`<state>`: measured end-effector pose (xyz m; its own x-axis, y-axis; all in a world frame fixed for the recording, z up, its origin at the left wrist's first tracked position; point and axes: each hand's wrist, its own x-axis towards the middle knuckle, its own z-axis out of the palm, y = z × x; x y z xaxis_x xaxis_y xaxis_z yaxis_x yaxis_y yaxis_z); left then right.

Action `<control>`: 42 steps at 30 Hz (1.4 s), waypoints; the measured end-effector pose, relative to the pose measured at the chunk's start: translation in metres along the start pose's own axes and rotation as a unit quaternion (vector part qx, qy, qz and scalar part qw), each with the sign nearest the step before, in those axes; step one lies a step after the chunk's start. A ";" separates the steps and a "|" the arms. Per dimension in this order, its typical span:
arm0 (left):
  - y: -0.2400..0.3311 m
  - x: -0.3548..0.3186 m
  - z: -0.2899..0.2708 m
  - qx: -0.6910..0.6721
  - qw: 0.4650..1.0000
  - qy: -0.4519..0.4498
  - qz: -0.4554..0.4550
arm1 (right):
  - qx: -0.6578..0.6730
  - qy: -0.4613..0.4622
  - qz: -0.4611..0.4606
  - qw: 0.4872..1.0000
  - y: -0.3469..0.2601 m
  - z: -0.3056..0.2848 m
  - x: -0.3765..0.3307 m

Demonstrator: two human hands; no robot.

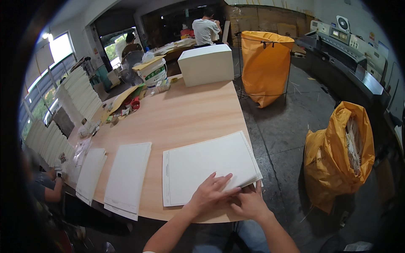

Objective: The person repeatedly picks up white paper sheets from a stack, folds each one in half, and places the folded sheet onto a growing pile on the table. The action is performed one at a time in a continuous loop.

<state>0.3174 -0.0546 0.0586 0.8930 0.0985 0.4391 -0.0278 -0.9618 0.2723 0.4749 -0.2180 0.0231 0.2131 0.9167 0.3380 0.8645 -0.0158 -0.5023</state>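
In front of me a stack of large white paper sheets (206, 162) with thin printed border lines lies at the table's near right edge. My left hand (211, 194) rests on its near right part, fingers stretched out over the top sheet. At the near right corner, where the sheet edges are slightly raised and fanned, my right hand (249, 203) has its fingers closed about the edges. The two hands overlap, and the left one partly hides the right thumb's tip. Further left lie a second paper stack (128, 173) and a narrower third one (91, 173).
The wooden table (190, 111) bears a white block-like stack (206, 65), a white bucket (152, 72) and red tape rolls (135, 103). Orange bags (265, 63) stand right, one (337, 156) stuffed with paper scraps. A person (50, 189) sits left; others work behind. Machinery lines the right.
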 end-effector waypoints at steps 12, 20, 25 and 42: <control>-0.020 -0.153 -0.043 0.266 0.897 0.171 -0.309 | 0.033 -0.114 0.110 0.987 -0.010 -0.006 -0.004; 0.128 -0.141 -0.031 0.194 0.930 0.214 -0.228 | -0.033 -0.044 -0.015 0.998 -0.003 -0.011 -0.050; 0.132 -0.202 0.013 -0.579 0.486 0.369 -0.541 | -0.080 -0.064 0.010 0.995 -0.016 -0.023 -0.070; 0.041 -0.237 -0.153 -0.459 0.579 0.537 -0.409 | -0.132 -0.049 0.024 0.990 -0.034 -0.024 -0.068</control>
<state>0.0361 -0.0780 0.0961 -0.0030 0.9999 -0.0125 -0.4598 0.0097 0.8880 0.4418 -0.2895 0.0363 0.2229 0.9467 0.2326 0.9459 -0.1523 -0.2867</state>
